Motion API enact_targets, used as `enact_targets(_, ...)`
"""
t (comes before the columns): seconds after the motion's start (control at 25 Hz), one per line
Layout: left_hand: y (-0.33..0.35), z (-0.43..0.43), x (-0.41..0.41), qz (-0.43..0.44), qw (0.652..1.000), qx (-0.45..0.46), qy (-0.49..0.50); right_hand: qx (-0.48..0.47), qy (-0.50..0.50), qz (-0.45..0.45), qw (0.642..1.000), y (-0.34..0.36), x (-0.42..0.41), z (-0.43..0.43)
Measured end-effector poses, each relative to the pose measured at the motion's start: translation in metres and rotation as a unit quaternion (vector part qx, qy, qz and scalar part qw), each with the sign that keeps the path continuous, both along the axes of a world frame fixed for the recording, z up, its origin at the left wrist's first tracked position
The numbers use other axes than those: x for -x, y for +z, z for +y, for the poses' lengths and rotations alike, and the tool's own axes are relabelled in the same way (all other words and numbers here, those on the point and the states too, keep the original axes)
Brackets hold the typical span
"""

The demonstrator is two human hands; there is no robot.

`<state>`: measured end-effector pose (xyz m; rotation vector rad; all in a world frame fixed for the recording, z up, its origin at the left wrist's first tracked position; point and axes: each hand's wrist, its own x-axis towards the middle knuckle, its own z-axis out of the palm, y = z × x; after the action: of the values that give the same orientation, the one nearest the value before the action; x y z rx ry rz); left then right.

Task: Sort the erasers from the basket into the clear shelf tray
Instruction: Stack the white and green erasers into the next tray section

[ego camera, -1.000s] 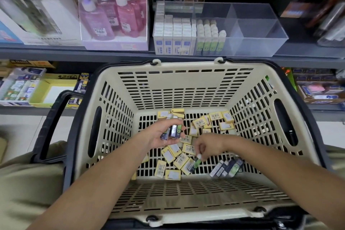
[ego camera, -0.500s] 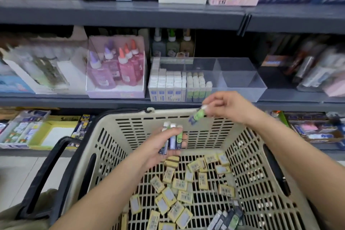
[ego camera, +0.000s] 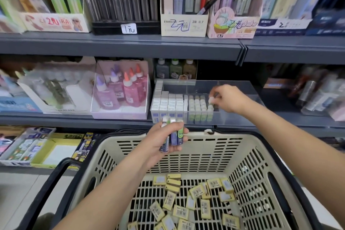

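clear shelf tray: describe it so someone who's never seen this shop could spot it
On the middle grey shelf, above the far rim of the beige basket, the clear shelf tray sits right of the box of pink glue bottles. The right hand reaches into it. Only it holds neat rows of upright erasers, packed at its left end.

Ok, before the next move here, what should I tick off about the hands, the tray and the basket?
1. Right hand pinches an eraser at the tray: ok.
2. That eraser seated beside the green row: cannot tell, fingers hide it.
3. Left hand grips spare erasers: ok.
4. Free room in the clear tray right of the rows: ok.
5. Basket emptied: not ok, yellow erasers lie in it.
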<state>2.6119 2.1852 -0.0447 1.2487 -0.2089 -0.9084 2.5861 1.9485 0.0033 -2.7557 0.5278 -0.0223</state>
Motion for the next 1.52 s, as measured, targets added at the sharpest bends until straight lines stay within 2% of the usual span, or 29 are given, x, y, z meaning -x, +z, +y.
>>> enact_targets(0.2, -0.003, -0.007, -0.002, 0.003, 1.000, -0.008, -0.003, -0.014, 0.044, 0.124, 0.991, -0.002, -0.012, 0.000)
enact_targets(0.32, -0.005, -0.012, 0.000, 0.005, 1.000, -0.011, -0.009, -0.043, 0.012, 0.186, 0.982, -0.001, -0.019, 0.002)
enact_targets(0.44, -0.005, -0.015, 0.001, 0.011, 1.000, -0.006, -0.011, -0.128, -0.067, 0.202, 0.969, 0.004, -0.025, 0.006)
enact_targets(0.56, -0.007, -0.018, 0.001, 0.028, 1.000, -0.004, 0.003, -0.280, -0.125, 0.209, 0.929, 0.012, -0.025, 0.003)
enact_targets(0.64, -0.007, -0.018, 0.001, 0.034, 0.999, -0.010, 0.010, -0.321, -0.135, 0.220, 0.911, 0.015, -0.023, 0.003)
enact_targets(0.88, -0.009, -0.019, -0.002, 0.046, 0.999, -0.011, 0.021, -0.275, -0.130, 0.222, 0.926, 0.013, -0.023, 0.011)
enact_targets(1.04, -0.008, -0.026, -0.004, 0.052, 0.998, -0.005, 0.024, -0.304, -0.138, 0.200, 0.921, 0.014, -0.017, 0.012)
enact_targets(1.32, -0.008, -0.029, -0.006, 0.048, 0.999, -0.003, 0.018, -0.234, -0.087, 0.154, 0.956, 0.017, -0.003, 0.004)
enact_targets(1.4, -0.009, -0.028, -0.006, 0.050, 0.999, 0.000, 0.018, -0.179, -0.045, 0.106, 0.977, 0.019, 0.006, 0.000)
enact_targets(1.52, -0.010, -0.028, -0.006, 0.050, 0.999, -0.001, 0.018, -0.024, 0.023, 0.048, 0.998, 0.018, 0.029, -0.005)
